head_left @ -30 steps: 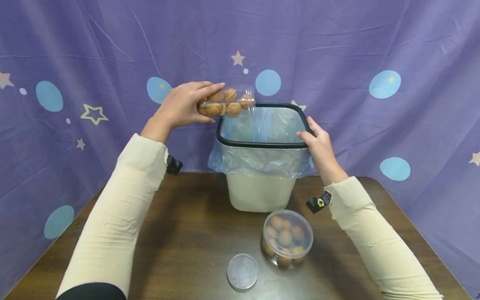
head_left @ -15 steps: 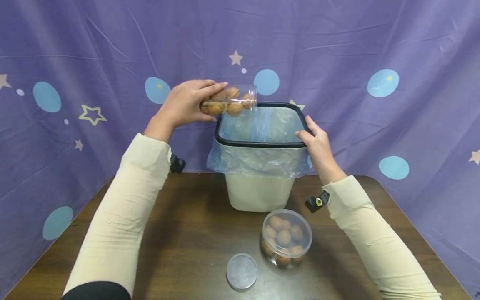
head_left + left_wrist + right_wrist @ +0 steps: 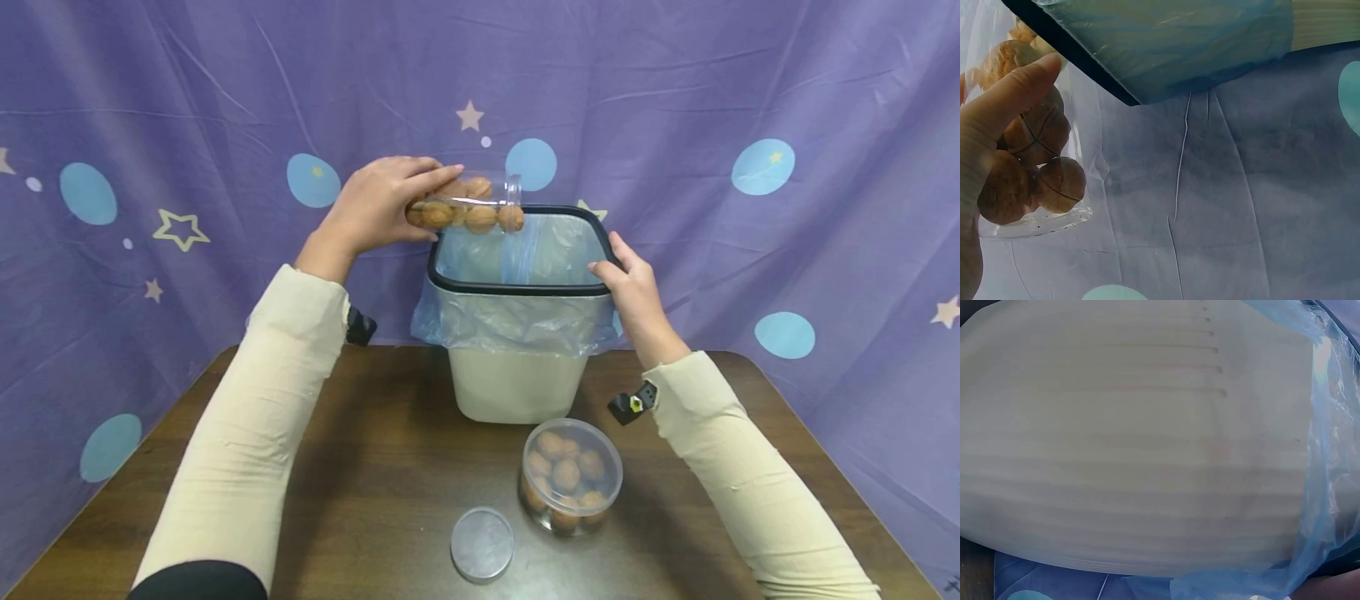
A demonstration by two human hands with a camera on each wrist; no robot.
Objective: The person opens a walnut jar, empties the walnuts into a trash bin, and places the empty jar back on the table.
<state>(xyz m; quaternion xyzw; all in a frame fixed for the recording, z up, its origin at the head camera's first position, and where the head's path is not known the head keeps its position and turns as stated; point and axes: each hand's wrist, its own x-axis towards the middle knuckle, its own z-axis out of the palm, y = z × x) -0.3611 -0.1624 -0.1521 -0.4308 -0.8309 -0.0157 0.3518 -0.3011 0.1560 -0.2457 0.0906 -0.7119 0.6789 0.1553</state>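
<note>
My left hand [image 3: 386, 204] grips a clear plastic jar [image 3: 495, 190] lying on its side in the air, its mouth over the left rim of a trash can [image 3: 517, 379]. Several walnuts [image 3: 1035, 134] sit inside the jar, and one walnut [image 3: 512, 218] is right at the mouth. The can is off-white, lined with a thin blue bag [image 3: 517, 321] folded out over its sides beneath a black rim ring [image 3: 525, 290]. At the can's right side my right hand [image 3: 636, 293] holds the rim, thumb over the inside edge; its other fingers are mostly hidden.
On the brown wooden table [image 3: 375, 483] a round lidded tub [image 3: 573, 475] of walnuts stands in front of the can. A small silvery lid [image 3: 482, 543] lies to its left. Behind hangs a purple curtain [image 3: 637, 92] with stars and blue ovals.
My left hand and the jar have shifted slightly right over the can, and the walnuts inside have rolled toward the mouth. My right hand stays on the rim.
</note>
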